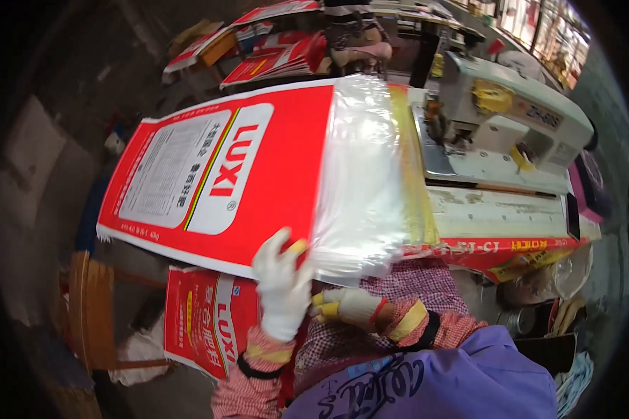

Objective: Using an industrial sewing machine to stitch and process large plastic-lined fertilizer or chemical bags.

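A stack of red-and-white woven sacks (286, 160) lies across the work table, with clear plastic liners (360, 174) sticking out of its right end. My left hand (284, 290), in a white glove, rests on the near edge of the sack, its fingers stretched out and apart. Just below the liner's near corner is my right hand (353, 307), gloved and with yellow-covered fingertips. Its fingers are curled together; whatever they may hold is hidden. To the right of the liners stands a white industrial sewing machine (510, 119).
Yellowish plastic (414, 167) lies between the liners and the machine. Another red sack (199, 321) hangs low beside a wooden stool (91, 307). More red sacks (276, 59) are piled at the back, near a seated person (356, 35). A checkered cloth (419, 286) covers my lap.
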Motion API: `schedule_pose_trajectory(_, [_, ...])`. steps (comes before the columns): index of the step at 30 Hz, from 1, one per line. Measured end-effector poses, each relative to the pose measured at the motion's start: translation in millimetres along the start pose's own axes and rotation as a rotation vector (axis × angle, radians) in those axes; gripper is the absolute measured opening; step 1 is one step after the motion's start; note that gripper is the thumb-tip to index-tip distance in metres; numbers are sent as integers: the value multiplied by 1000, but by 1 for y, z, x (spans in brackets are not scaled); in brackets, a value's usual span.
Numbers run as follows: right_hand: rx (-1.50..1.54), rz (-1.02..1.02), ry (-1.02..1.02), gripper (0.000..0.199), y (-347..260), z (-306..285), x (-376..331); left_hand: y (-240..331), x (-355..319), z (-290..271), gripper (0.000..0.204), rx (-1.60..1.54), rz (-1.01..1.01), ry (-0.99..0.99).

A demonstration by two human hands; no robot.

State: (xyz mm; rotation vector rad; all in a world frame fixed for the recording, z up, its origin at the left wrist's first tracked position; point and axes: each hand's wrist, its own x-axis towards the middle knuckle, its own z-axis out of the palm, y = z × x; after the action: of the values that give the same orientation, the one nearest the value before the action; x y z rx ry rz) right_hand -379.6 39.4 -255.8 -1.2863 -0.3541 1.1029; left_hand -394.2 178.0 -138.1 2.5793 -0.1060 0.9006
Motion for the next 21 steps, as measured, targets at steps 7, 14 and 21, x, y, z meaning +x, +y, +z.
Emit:
schedule_pose_trajectory(7, [-607,-33,-120,18,-109,-11,-69,-16,48,66,20,-2,73,-160])
schedule_pose_trajectory(14, [-636,-339,791,28,-164,-46,-35,-17,62,47,19,-885,-645,-282])
schedule_pose_trajectory(21, [-1032,8,542,32,-183,-36,19,-27,62,37,22,-977,-623,-228])
